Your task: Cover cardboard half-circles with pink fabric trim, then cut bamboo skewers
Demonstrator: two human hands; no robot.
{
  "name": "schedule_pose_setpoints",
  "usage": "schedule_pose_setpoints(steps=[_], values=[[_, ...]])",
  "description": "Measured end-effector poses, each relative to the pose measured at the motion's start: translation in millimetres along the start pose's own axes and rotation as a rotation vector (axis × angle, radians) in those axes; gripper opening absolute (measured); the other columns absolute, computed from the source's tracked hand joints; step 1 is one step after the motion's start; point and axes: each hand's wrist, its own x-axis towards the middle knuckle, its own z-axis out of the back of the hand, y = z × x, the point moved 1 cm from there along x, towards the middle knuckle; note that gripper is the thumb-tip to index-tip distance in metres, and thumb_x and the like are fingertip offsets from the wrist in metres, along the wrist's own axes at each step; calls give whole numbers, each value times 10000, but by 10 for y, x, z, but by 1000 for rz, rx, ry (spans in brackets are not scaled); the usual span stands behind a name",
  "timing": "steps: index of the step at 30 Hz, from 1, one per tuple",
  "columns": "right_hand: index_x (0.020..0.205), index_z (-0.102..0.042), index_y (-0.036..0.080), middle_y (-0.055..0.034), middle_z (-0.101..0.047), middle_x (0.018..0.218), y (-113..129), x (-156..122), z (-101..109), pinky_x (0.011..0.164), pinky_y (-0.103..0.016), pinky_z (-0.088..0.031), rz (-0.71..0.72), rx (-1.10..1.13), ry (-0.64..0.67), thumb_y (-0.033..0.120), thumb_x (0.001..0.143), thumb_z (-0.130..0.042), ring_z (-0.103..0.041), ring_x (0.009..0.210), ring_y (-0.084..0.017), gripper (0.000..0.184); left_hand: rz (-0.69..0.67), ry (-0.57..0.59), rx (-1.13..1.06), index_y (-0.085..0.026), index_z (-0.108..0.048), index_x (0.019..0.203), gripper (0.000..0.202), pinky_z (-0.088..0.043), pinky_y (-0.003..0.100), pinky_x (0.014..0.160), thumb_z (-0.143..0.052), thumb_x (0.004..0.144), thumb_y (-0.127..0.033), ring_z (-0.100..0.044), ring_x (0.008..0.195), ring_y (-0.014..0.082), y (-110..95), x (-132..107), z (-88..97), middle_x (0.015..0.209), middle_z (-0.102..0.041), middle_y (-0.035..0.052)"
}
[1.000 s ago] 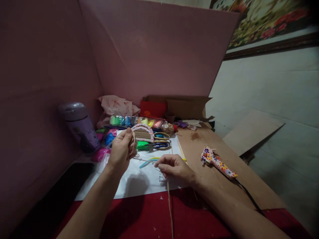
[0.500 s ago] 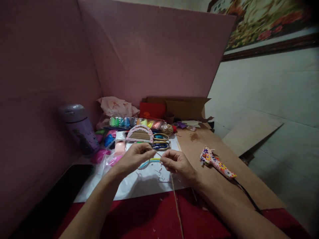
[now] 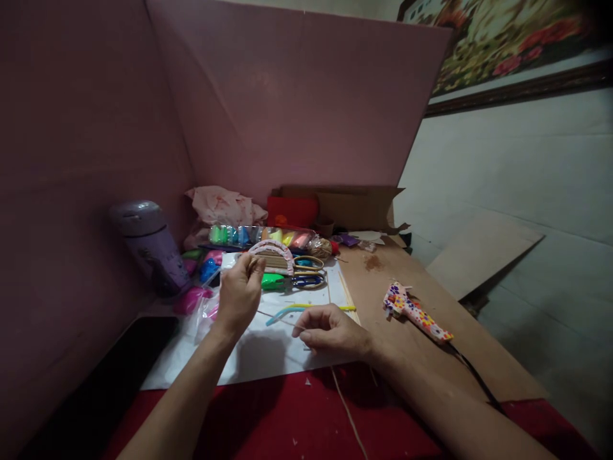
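Observation:
A length of thin twine (image 3: pixel 276 319) runs between my two hands above the white sheet. My left hand (image 3: pixel 239 291) is closed, raised on the left with its fingertips pinched on the twine. Lower and to the right, my right hand (image 3: pixel 332 332) pinches the same strand between thumb and fingers. More twine (image 3: pixel 349 412) trails below it over the red cloth. Under the strand lie a curved blue strip (image 3: pixel 278 314) and a yellow strip (image 3: pixel 345 308). Just beyond my left hand sits a half-round cardboard piece with a pink-white wrapped rim (image 3: pixel 271 249), partly covered.
Gold-handled scissors (image 3: pixel 311 263) and a green packet (image 3: pixel 272 282) lie behind. A purple bottle (image 3: pixel 152 249) stands left, near colourful clay packs (image 3: pixel 230 236). A flower-patterned glue gun (image 3: pixel 416 313) rests on brown cardboard (image 3: pixel 460 351). A twine ball (image 3: pixel 322 248) sits at the back.
My hands have moved apart, the left up and leftward, the right slightly down, with the twine stretched between them. The yellow strip and green packet show more now.

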Motion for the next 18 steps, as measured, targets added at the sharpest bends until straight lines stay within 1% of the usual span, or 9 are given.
schedule_pose_setpoints(steps=[2, 3, 7, 8, 9, 11, 14, 16, 18], values=[[776, -623, 127, 62, -520, 497, 12, 1, 11, 426, -183, -296, 4, 10, -19, 374, 680, -707, -429, 425, -48, 278, -66, 18, 166, -182, -496, 628, 252, -214, 201, 427, -596, 758, -373, -346, 455, 73, 19, -2, 14, 507, -415, -52], [766, -610, 128, 62, -519, 485, 20, 0, 18, 410, -181, -279, 7, 16, -45, 382, 687, -700, -412, 407, -45, 281, -65, 81, 224, -175, -511, 600, 260, -225, 206, 438, -613, 736, -371, -363, 472, 79, 37, -10, 10, 507, -426, -46], [732, -554, 144, 61, -529, 472, 76, -15, 51, 355, -175, -193, 23, 41, -181, 385, 742, -657, -323, 353, -28, 262, 51, 544, 356, -149, -532, 512, 278, -221, 213, 439, -700, 624, -341, -361, 471, 79, 133, -78, -68, 473, -420, -48], [728, -545, 147, 60, -532, 480, 93, -20, 58, 352, -174, -182, 24, 57, -198, 376, 749, -653, -316, 354, -26, 254, 72, 606, 357, -144, -531, 501, 277, -212, 209, 433, -707, 613, -326, -346, 463, 72, 145, -91, -90, 464, -407, -52], [722, -540, 149, 61, -529, 486, 107, -24, 64, 352, -172, -176, 24, 81, -207, 365, 751, -655, -317, 361, -25, 247, 85, 624, 333, -140, -521, 485, 286, -200, 203, 423, -700, 621, -317, -323, 449, 62, 145, -97, -107, 453, -385, -56], [716, -540, 147, 66, -513, 488, 125, -29, 74, 358, -168, -171, 21, 127, -209, 345, 748, -664, -319, 373, -21, 236, 129, 538, 148, -134, -537, 529, 253, -197, 184, 398, -679, 653, -302, -301, 422, 47, 115, -77, -111, 453, -373, -63], [707, -558, 139, 68, -492, 486, 121, -26, 83, 366, -167, -173, 14, 153, -204, 339, 729, -686, -331, 385, -19, 239, 215, 114, -291, -146, -545, 627, 233, -118, 155, 327, -666, 689, -335, -186, 331, 20, 45, 15, -10, 409, -269, -106], [727, -580, 134, 66, -492, 486, 103, -21, 88, 367, -167, -173, 5, 156, -202, 347, 728, -688, -336, 387, -20, 239, 159, -103, -492, -137, -561, 652, 182, -152, 135, 309, -683, 683, -269, -229, 319, 16, 2, 84, 88, 418, -293, -104], [766, -605, 129, 61, -499, 487, 84, -17, 91, 366, -169, -170, -7, 156, -200, 357, 735, -682, -338, 389, -22, 242, 141, -270, -605, -128, -563, 653, 138, -248, 128, 315, -670, 698, -202, -349, 344, 24, -26, 132, 167, 467, -424, -70]])
